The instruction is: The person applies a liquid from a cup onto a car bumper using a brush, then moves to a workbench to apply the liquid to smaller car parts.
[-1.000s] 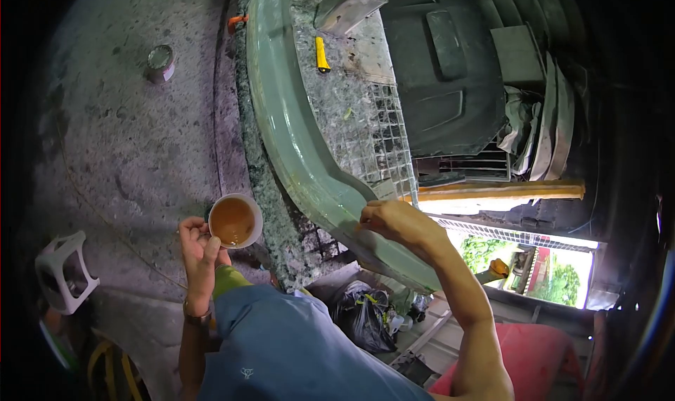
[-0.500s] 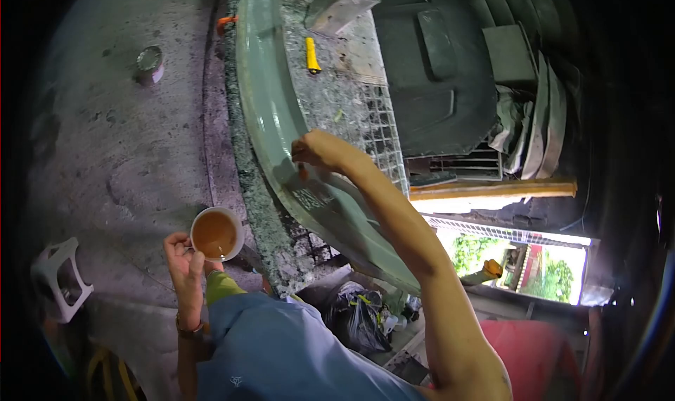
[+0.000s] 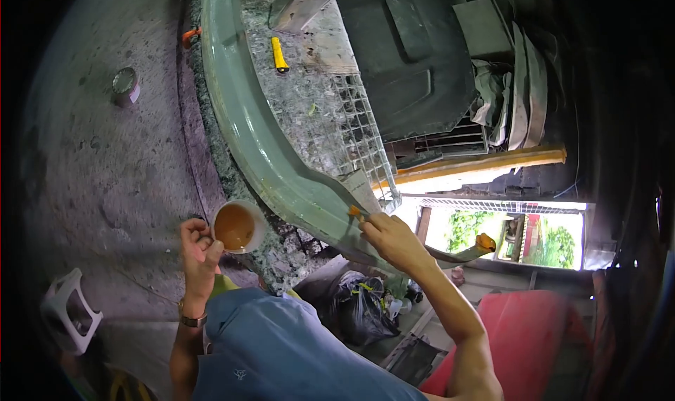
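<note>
**Stained concrete floor (image 3: 84, 183) and cluttered workbench (image 3: 309, 109) around a long, curved panel (image 3: 242, 112)**

A bright opening (image 3: 464, 225) with greenery lies beyond and to the right of the right hand (image 3: 389, 236); a black plastic bag (image 3: 362, 308), crinkled and shiny, sits nearer the body, between the two forearms. The panel is grey-green and trough-shaped, with a wet-looking gloss. Its near end lies under the right hand; from there its long axis bends forward and leftward, well past both hands.

The right hand is the nearer one, above the panel, its fingers pinched on a small orange tool (image 3: 355, 211) mostly covered by them. Whether its tip touches the surface cannot be told. The left hand (image 3: 200, 252) grips the rim of a white cup (image 3: 258, 228) of translucent amber liquid (image 3: 233, 226), just left of the panel's edge.

Ahead of the right hand and to its left lies a yellow-handled tool (image 3: 279, 55), with square wire mesh (image 3: 362, 126) closer in. A smooth white plastic stool (image 3: 72, 309) stands behind and left of the left hand.
</note>
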Tool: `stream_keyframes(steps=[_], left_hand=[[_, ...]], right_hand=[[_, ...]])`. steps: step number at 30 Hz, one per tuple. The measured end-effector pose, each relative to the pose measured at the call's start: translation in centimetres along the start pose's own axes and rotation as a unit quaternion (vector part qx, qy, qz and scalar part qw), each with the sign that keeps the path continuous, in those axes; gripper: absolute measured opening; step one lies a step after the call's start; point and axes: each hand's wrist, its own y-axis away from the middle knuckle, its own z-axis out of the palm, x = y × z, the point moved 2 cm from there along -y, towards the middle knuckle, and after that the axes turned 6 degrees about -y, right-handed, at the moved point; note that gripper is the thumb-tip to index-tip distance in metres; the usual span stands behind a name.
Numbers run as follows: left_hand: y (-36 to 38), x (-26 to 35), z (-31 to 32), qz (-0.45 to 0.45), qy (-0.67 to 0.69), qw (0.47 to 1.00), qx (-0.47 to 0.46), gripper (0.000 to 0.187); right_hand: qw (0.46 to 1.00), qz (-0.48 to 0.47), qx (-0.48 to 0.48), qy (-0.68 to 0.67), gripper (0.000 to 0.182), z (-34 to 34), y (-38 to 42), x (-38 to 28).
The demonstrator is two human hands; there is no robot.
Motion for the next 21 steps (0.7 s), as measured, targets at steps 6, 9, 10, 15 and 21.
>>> stream_keyframes(steps=[6, 9, 10, 15, 21], left_hand=[[-0.6, 0.4, 3.7, -0.053, -0.072, 0.995, -0.053, 0.056], [-0.7, -0.6, 5.4, -0.024, -0.101, 0.993, -0.063, 0.055], [-0.6, -0.2, 5.9, -0.019, -0.111, 0.992, -0.064, 0.055], [0.1, -0.6, 7.5, 0.022, -0.205, 0.976, -0.074, 0.056], [-2.2, -0.7, 6.4, 0.005, -0.251, 0.962, -0.112, 0.051]], right_hand=[[0.881, 0.128, 0.292, -0.349, 0.020, -2.2, 1.7, -5.5], [0.882, 0.065, 0.276, -0.377, 0.017, -0.6, -0.7, -8.4], [0.895, 0.056, 0.259, -0.360, 0.016, -0.1, -1.3, -8.9], [0.901, 0.017, 0.299, -0.313, 0.012, 3.9, -3.1, -8.1], [0.680, 0.221, 0.388, -0.582, 0.013, 7.7, -2.4, -8.6]])
